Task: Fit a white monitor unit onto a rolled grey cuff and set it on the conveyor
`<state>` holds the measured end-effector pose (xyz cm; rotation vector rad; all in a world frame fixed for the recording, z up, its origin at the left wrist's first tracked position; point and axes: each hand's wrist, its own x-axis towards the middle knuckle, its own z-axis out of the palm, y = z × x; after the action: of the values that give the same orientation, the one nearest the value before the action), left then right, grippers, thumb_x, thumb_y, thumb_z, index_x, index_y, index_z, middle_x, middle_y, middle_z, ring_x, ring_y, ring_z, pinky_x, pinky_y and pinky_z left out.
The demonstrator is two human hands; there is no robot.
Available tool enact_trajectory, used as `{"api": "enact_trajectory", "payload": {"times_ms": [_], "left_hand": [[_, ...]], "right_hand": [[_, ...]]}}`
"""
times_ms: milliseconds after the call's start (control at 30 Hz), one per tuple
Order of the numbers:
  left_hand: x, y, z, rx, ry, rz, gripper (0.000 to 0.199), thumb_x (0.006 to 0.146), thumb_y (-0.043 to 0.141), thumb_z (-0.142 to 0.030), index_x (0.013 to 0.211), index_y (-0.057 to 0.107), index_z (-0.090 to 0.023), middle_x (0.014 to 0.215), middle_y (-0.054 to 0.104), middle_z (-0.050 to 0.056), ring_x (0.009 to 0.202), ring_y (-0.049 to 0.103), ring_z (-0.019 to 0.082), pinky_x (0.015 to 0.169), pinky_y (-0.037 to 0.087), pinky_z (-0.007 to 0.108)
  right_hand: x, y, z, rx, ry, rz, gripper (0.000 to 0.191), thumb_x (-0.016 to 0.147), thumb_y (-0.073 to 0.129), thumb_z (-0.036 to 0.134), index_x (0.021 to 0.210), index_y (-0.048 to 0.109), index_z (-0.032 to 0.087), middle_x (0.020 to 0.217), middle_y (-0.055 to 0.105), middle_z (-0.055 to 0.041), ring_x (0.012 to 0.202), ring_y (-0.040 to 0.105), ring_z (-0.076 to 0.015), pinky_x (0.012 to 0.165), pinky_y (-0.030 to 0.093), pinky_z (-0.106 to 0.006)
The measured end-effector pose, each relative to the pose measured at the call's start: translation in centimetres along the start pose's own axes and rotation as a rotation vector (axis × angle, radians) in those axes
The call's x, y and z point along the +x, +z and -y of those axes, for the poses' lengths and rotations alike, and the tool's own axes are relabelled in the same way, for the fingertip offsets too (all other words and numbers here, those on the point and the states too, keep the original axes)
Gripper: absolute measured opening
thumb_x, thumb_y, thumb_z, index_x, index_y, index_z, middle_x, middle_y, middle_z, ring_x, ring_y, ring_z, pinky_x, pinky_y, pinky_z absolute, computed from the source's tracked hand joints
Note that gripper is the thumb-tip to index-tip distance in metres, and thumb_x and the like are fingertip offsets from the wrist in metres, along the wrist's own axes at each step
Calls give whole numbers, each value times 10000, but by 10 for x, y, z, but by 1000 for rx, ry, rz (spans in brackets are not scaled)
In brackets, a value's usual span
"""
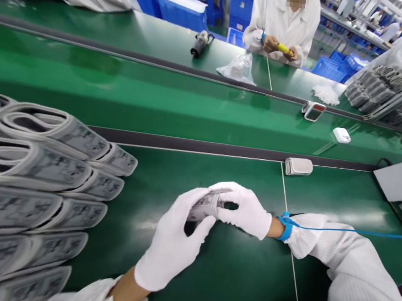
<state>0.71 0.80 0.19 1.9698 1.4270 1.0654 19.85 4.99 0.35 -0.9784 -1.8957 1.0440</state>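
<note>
Left hand [175, 241] and right hand [245, 209] curl their fingers [207, 225] around a rolled grey cuff [203, 208], held between them over the green desk [235, 280]; even pressure and aligned edges should keep it snug

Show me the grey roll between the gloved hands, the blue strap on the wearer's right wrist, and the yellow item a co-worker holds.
Grey roll [202, 208], head view: its exposed side.
Blue strap [286, 231], head view: its wide band.
Yellow item [284, 48], head view: its uncovered middle.
</note>
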Motion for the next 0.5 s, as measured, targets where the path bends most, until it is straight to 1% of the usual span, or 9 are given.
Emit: {"api": "enact_trajectory", "payload": {"times_ms": [67,167,267,367,500], "left_hand": [[-2,3,-3,26,53,2,419,928,584,-262,1341,535,-212,1295,642,97,1175,653,243,968,588,356],[-7,8,-8,72,112,13,444,949,554,-258,1388,502,-226,1345,610,114,1216,632,269,996,579,400],[-12,12,-10,103,152,28,490,952,531,-261,1438,466,-252,1379,581,126,1230,619,301,1000,573,447],[-15,16,-9,116,167,24,506,951,512,-277,1453,454,-269,1379,571,132,1217,619,325,992,569,487],[-14,19,-5,145,140,8,477,950,511,-342,1423,483,-284,1332,591,127,1145,646,340,926,591,500]], "right_hand": [[-1,0,1,10,1,-5,100,808,707,142,720,673,176,1229,717,-94,1148,669,-208,1005,528,-322],[-2,1,-2,-15,34,29,165,724,745,55,664,645,172,1225,717,-78,1140,670,-206,993,528,-299],[-2,2,-8,-70,45,64,209,664,736,-10,648,628,168,1218,721,-71,1090,687,-191,942,541,-268],[-1,5,-14,-138,45,90,209,648,707,-13,651,612,173,1237,720,-64,1080,696,-184,909,547,-248],[-1,9,-19,-244,86,107,192,635,672,20,640,577,187,1222,728,-47,1097,698,-198,924,550,-254]]}}
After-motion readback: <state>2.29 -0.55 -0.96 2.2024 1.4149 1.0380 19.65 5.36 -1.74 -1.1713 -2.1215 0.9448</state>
